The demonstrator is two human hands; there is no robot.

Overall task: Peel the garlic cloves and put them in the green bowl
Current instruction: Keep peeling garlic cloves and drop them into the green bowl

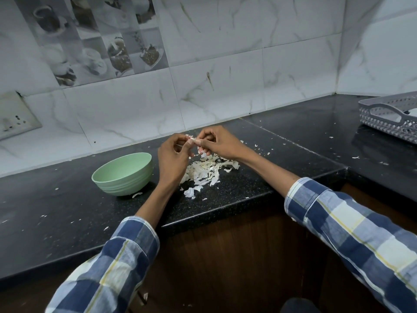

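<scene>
A small pale garlic clove is pinched between the fingertips of both hands above the black counter. My left hand curls its fingers round the clove from the left, and my right hand pinches it from the right. Below the hands lies a heap of white garlic skins. The green bowl stands upright on the counter to the left of my left hand; its inside is hidden from this angle.
Loose skin flakes are scattered over the black counter, whose front edge runs beneath my forearms. A grey perforated tray stands at the far right. A wall socket sits on the tiled wall at left.
</scene>
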